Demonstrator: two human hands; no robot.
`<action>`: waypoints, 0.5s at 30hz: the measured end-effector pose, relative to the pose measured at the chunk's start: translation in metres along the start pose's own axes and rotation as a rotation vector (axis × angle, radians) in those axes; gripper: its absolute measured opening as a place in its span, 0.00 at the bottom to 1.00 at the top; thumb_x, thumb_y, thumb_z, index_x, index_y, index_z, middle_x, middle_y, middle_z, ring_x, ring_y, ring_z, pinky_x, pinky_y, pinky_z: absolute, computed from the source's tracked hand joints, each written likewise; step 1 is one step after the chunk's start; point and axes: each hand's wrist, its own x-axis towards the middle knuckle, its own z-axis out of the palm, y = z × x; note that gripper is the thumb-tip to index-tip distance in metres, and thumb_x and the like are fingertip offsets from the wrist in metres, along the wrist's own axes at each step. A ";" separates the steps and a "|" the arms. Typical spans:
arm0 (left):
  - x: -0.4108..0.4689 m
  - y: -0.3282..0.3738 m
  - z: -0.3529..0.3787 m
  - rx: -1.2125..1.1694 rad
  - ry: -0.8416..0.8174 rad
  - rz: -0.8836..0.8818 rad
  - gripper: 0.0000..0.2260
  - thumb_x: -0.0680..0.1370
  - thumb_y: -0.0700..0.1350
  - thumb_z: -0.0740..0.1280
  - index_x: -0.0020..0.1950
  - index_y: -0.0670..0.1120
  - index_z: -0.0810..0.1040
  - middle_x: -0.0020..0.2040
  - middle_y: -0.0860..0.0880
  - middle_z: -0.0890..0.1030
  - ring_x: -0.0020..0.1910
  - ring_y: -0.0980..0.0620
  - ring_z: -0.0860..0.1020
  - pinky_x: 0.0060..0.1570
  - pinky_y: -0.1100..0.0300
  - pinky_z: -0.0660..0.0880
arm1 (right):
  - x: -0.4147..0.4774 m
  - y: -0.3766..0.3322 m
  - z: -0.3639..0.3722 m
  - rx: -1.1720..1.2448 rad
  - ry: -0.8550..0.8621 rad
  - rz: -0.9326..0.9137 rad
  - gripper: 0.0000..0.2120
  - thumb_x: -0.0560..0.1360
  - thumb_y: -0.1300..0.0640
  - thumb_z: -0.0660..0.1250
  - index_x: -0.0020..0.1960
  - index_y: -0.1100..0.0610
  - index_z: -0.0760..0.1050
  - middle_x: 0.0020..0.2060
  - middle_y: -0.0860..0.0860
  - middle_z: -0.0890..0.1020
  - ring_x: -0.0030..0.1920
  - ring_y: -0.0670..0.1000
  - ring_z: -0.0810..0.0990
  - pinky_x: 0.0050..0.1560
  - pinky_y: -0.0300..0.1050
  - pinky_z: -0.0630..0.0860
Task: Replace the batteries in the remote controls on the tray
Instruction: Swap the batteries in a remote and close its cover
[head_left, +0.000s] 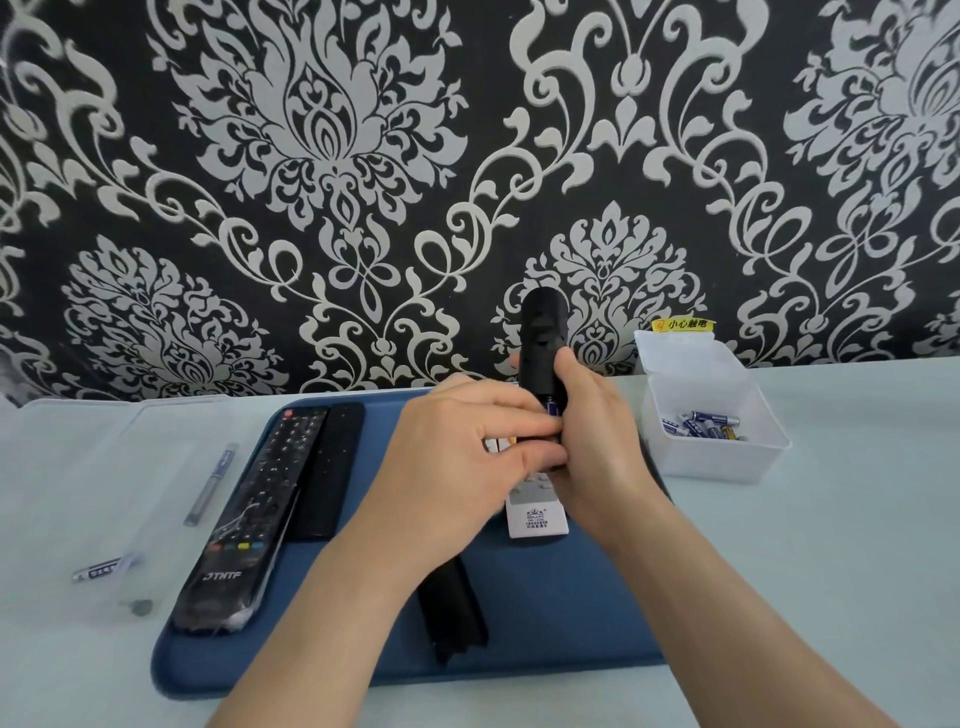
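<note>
currently right hand (587, 415) wrapped round black remote (540, 332) (upright); left hand (457, 447) fingertips pinch its battery (554, 407).

Both bare forearms reaching forward, right hand (592, 415) wrapped around an upright black remote (540, 332), left hand (457, 447) just to its left, knuckles up, bent fingers and thumb pinching the remote's lower part

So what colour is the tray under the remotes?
The tray is dark blue; the head view shows it best.
</note>
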 end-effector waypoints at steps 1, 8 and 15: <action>0.000 -0.001 0.001 0.006 0.014 0.013 0.09 0.68 0.44 0.77 0.45 0.56 0.86 0.47 0.64 0.81 0.51 0.60 0.76 0.48 0.73 0.69 | 0.000 0.000 0.000 0.016 0.000 0.001 0.18 0.82 0.49 0.57 0.44 0.55 0.82 0.38 0.51 0.84 0.44 0.51 0.83 0.42 0.47 0.78; 0.002 -0.002 0.004 0.086 0.076 -0.037 0.13 0.64 0.45 0.79 0.45 0.58 0.85 0.48 0.65 0.80 0.55 0.63 0.72 0.55 0.73 0.66 | 0.000 0.003 0.002 0.069 -0.035 -0.020 0.18 0.82 0.51 0.55 0.46 0.54 0.82 0.44 0.52 0.86 0.52 0.54 0.84 0.51 0.53 0.79; 0.001 -0.001 0.000 -0.360 0.018 -0.292 0.20 0.65 0.27 0.74 0.47 0.49 0.77 0.41 0.61 0.77 0.41 0.64 0.76 0.42 0.64 0.76 | -0.008 0.011 0.015 -0.013 -0.088 -0.088 0.19 0.82 0.51 0.53 0.42 0.59 0.78 0.35 0.56 0.79 0.42 0.55 0.78 0.43 0.53 0.75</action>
